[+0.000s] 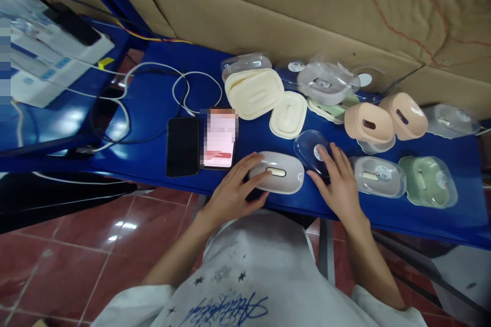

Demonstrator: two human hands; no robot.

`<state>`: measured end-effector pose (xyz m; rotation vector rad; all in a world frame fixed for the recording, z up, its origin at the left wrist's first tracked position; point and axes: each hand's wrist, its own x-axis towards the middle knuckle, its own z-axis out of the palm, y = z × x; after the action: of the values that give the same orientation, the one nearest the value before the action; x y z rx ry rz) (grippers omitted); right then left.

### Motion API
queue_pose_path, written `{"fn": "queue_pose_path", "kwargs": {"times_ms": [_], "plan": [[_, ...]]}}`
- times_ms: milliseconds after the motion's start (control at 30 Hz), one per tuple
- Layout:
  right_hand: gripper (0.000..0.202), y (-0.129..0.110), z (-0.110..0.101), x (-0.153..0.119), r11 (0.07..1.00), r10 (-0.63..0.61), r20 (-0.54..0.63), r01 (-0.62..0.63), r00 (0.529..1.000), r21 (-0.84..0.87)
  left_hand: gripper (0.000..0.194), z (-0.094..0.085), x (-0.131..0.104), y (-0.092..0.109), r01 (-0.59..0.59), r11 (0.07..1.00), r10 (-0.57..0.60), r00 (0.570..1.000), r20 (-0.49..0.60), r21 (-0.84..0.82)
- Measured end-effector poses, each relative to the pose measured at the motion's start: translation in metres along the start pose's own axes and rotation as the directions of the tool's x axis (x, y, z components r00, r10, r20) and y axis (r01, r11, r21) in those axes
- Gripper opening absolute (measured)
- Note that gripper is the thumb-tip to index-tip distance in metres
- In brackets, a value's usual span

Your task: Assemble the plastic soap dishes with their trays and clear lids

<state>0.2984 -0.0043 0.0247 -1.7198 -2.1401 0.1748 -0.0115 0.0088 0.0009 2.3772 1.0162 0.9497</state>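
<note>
My left hand (240, 186) is wrapped around the left end of a pale grey oval plastic box (292, 173). One fingertip lies by the cream strip in the slot on its top, and the thumb is at the near side. On the right, my right hand (339, 186) holds a clear plastic lid (307, 144) with a round white sticker. Its fingertips press on the sticker and the lid's right edge, the thumb at the near edge. Lid and box lie side by side on the blue table (215, 184).
Left of the box are a lit phone (218, 138) and a dark phone (183, 145). Cream lids (255, 94), peach boxes (368, 121), a green box (425, 181) and a lidded grey box (378, 176) stand behind and to the right. White cables (172, 93) cross the left side.
</note>
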Motion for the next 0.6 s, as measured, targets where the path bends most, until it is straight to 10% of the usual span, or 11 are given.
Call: {"fn": "queue_pose_path", "kwargs": {"times_ms": [267,600], "plan": [[0.076,-0.03,0.0,-0.004,0.928,-0.346,0.172,0.308,0.922,0.212,0.098,0.001,-0.005,-0.005,0.108,0.985,-0.109,0.994,0.004,-0.132],[0.062,-0.026,0.01,0.001,0.871,-0.492,0.156,0.482,0.857,0.096,0.081,0.004,-0.007,-0.01,0.114,0.986,-0.103,0.991,0.09,-0.124]]}}
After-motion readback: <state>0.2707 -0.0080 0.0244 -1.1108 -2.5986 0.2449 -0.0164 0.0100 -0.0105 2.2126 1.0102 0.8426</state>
